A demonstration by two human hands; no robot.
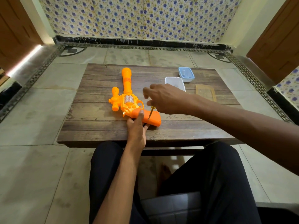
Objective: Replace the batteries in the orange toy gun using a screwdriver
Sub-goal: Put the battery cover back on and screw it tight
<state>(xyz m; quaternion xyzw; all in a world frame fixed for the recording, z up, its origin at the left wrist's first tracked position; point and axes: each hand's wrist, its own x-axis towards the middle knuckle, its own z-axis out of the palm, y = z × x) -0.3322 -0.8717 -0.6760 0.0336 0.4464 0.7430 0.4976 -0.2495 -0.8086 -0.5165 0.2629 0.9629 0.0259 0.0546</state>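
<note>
Head view: the orange toy gun [127, 101] lies flat at the centre of the counter [97, 113], barrel pointing far, grip near. The left hand [136, 128] holds the grip, thumb on top and fingers curled under its near edge. The right hand [163, 98] pinches the handle of the screwdriver [150, 113] in its fingers [149, 102], with the tip set on the grip. A white tub [174, 80], a blue-lidded box [186, 74] and a yellow lid [206, 92] lie far right.

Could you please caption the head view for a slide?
Left hand steadies the toy gun on the table; right hand holds a screwdriver to its grip.
</note>
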